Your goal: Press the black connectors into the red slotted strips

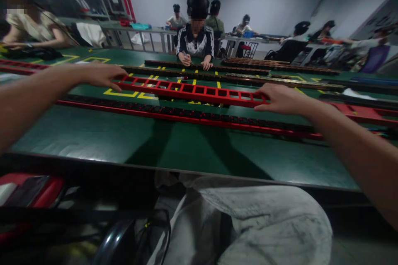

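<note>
Left hand: the left hand reaches out flat over the green surface, its fingers stretched forward and resting on the left end of the red ladder frame; nothing is clasped.
Right hand: the right hand lies palm down at the right end of the same frame, fingers loosely spread, tips touching the red rail; whether they curl under it, I cannot tell.
Red ladder frame: a long red strip with a row of open rectangular cells, lying flat across the middle of the surface between the two hands, over yellow floor-style markings.
Loaded strip: just nearer the person lies a second long red rail filled with dark parts, running almost parallel and close beside the empty frame.
Further strips: more dark strips lie beyond, toward the far edge.
Person opposite: a seated person in a dark striped jacket has both hands on the surface, one holding a thin tool.
Others: further people sit at benches behind and at the far left.
Foreground: pale trousers show below the surface edge.
</note>
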Motion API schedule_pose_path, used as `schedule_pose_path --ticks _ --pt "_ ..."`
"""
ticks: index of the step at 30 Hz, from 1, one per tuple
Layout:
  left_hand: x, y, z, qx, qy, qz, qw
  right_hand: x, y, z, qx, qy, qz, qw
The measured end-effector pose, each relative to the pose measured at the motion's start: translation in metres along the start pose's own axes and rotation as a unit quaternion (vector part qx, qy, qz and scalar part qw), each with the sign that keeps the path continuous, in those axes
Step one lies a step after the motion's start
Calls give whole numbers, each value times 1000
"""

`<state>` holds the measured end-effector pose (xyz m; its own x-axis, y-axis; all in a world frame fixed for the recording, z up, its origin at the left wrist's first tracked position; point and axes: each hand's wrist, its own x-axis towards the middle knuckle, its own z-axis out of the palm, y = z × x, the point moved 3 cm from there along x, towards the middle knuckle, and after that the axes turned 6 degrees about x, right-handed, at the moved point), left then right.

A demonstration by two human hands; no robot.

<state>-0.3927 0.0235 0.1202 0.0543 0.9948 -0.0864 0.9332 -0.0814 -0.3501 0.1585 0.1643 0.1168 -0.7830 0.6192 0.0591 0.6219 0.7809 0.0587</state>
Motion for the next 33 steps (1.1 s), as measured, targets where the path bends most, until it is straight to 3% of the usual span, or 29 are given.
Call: schedule_pose_path --ticks 3,7,13,20,24,26,29,33 --pt "-41 11 3 41 -27 -3 999 -42 -18 -2 0 -2 -7 1000" --pt "-92 42 31 28 -69 -1 997 -91 -44 21 18 -34 9 999" --pt "-123 79 73 -18 -78 26 996 -117 -77 60 35 -49 -7 998" --pt "-125 70 107 11 -74 43 996 -115 -78 84 52 -92 26 994" --pt "-119 64 110 -81 -63 49 994 -100 -70 83 126 -115 -2 985" --pt "-107 66 98 -104 -1 47 993 -85 -63 77 131 -35 -7 991" --pt "-77 68 82 -70 92 8 993 -61 -48 74 46 68 36 996" --pt "-29 68 89 -46 67 -5 997 -35 -31 91 25 22 81 996"
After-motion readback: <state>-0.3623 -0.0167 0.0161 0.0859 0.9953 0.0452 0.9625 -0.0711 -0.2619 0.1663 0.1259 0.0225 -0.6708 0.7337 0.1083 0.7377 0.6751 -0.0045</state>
